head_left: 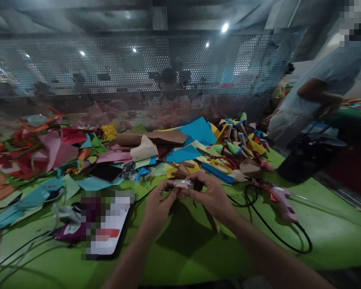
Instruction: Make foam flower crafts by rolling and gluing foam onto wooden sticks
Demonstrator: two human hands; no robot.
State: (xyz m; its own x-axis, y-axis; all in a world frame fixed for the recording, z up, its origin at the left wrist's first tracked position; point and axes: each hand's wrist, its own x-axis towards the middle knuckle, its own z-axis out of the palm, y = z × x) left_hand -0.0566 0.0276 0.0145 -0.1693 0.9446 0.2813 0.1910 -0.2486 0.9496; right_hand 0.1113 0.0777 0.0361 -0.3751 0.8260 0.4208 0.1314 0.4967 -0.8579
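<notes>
Over the middle of the green table (180, 269), my left hand (160, 200) and my right hand (209, 194) meet. Between their fingertips is a small shiny, silvery see-through piece (183, 184); its exact kind cannot be made out. The left thumb and fingers pinch it from one side, the right ones from the other. A thin brown strip (212, 220) shows below my right hand; whether that hand holds it is unclear. Just beyond the fingers lie a blue tool handle (218, 172) and yellow-handled scissors (221, 164).
A pink glue gun (284, 202) with a looped black cord lies at right. A dark phone (105, 171), a white phone-like slab (112, 224) and a purple device (78, 228) are at left. Coloured scraps (54, 148) heap along the back. A person (319, 88) stands at right.
</notes>
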